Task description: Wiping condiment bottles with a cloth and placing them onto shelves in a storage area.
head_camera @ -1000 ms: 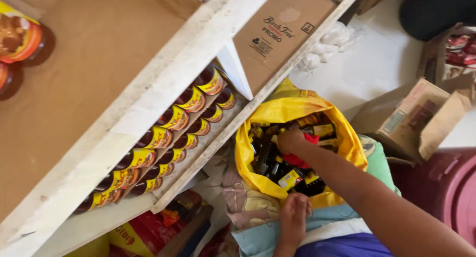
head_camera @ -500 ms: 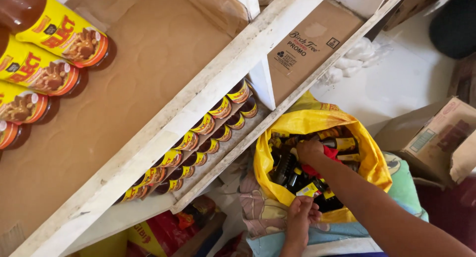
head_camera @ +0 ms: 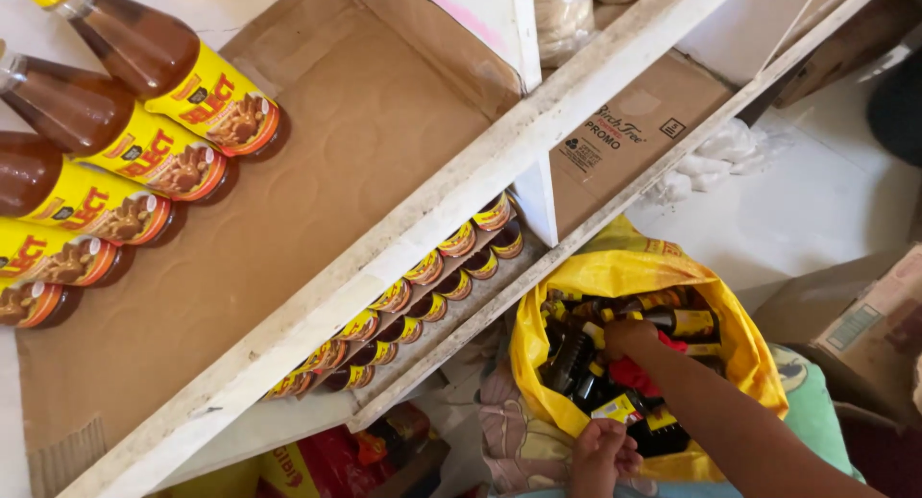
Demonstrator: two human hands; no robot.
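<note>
Five large brown sauce bottles (head_camera: 144,152) are seen lying on the cardboard-lined top shelf (head_camera: 365,143). Below, the right hand (head_camera: 629,337) is sunk among small bottles (head_camera: 576,359) in one yellow bag (head_camera: 615,272), its grip hidden; the bag's rim is pinched by the left hand (head_camera: 600,455).

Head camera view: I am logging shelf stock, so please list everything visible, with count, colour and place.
Large sauce bottles: five, brown with yellow labels, top shelf, left.
Cardboard liner: one, brown, under them.
Shelf rail: white, worn, running diagonally.
Small bottles: two rows, count unclear, dark with yellow labels, lower shelf.
Cardboard boxes: one flat on the lower shelf, others at right.
Yellow bag: one, on the floor, full of small dark bottles.
Right hand: inside the bag, among the bottles.
Left hand: gripping the bag's near edge.
</note>
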